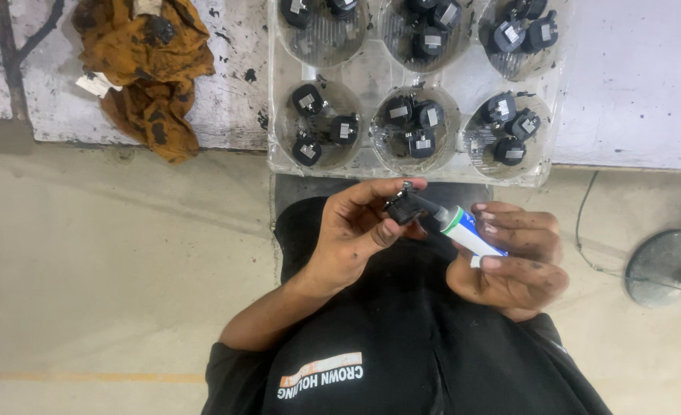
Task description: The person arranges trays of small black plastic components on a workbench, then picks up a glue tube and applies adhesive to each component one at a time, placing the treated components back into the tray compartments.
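Our left hand point(353, 230) grips a small black part point(403, 207) between the thumb and the fingertips, right in front of our chest. Our right hand point(513, 261) is wrapped around a little white tube point(467, 230) with a green band and a blue patch. The dark tip of the tube touches the black part, between our two hands.

We think the black part is light and hard, like plastic. It looks bumpy, so it should not slip much. Pinching it by its sides, as we do now, seems the best way to hold it. We think the tube is soft and will squash if we squeeze it. Holding it round the middle gives a gentle squeeze. Our fingers have dark smudges on them, so things may feel a bit greasy.

Just past our hands sits a clear plastic tray point(371, 77) with round cups. Each cup holds a few more black parts point(417, 127) with small silver pieces on them. Far off to the left of our left hand lies a dirty brown rag point(148, 69) on the white table point(632, 77). Off to the right of our right hand is a round grey base point(667, 265) on the floor.

We cannot see what comes out of the tube. Our fingers hide much of the black part. The top of the tray is cut off.
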Available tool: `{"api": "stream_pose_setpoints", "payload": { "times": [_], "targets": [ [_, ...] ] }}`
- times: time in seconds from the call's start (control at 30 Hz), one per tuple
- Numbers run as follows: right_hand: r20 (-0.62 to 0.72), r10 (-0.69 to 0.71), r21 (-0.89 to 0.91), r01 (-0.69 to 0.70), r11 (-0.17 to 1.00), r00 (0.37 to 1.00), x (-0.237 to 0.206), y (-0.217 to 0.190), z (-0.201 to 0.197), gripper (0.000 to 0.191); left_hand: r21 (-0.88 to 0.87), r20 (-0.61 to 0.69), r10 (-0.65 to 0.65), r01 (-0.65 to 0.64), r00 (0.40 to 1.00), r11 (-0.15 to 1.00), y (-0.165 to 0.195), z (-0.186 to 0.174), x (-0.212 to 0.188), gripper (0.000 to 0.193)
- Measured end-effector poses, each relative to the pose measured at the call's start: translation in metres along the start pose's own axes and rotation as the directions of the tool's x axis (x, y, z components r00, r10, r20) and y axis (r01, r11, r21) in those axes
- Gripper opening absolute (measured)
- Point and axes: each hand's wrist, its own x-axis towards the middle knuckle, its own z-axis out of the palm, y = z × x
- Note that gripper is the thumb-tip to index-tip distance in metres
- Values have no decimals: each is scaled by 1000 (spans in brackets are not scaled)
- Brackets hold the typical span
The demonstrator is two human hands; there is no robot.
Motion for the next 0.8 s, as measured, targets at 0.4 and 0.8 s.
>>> {"api": "stream_pose_setpoints", "payload": {
  "times": [0.4,0.8],
  "targets": [
    [-150,14,6,-13,1000,989,17,3,10,32,140,-63,63,-53,996,989,12,-6,16,39],
    [-256,210,123,-184,975,944,4,-6,-1,40,712,506,-4,-420,862,-562,162,-58,144,38]
  ]
}}
